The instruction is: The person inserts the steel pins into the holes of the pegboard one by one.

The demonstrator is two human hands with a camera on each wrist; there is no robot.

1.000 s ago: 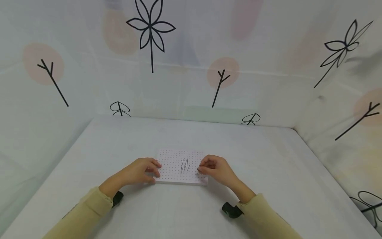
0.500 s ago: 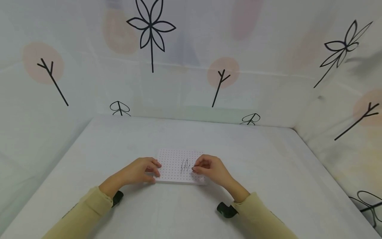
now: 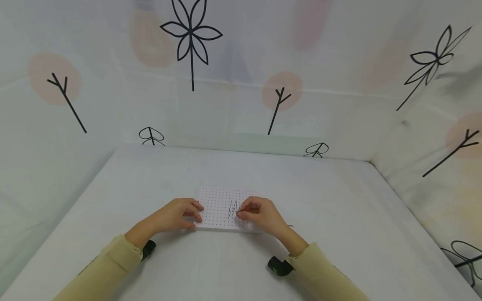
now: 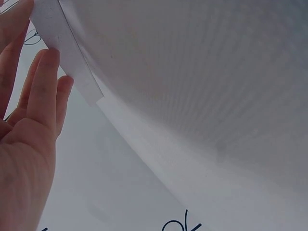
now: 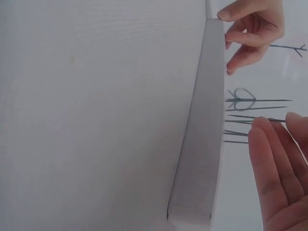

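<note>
A white board with a grid of small holes point(image 3: 212, 205) lies on the table. Several thin dark needles point(image 3: 230, 209) stand in it, right of its middle. Relaxed fingers of my left hand point(image 3: 180, 214) rest along the board's left edge, the thumb at the near corner. In the left wrist view, fingertips of that hand point(image 4: 36, 101) touch the board's side point(image 4: 67, 50). Over the right part of the board, my right hand point(image 3: 261, 215) pinches a needle between thumb and fingertips. The right wrist view shows this pinched needle point(image 5: 240, 116) close among the standing needles point(image 5: 269, 100), its tip pointing at the board.
A thin dark stick point(image 3: 290, 225) lies on the white table point(image 3: 339, 234) beside my right wrist, partly hidden by it. Each wrist bears a dark camera point(image 3: 280, 266). White cloth walls point(image 3: 233, 113) with plant drawings enclose the table's back and sides.
My right hand has moved left across the board with the needle, to beside the standing needles. The stick on the table has come into sight behind the wrist. My left hand stays put.
</note>
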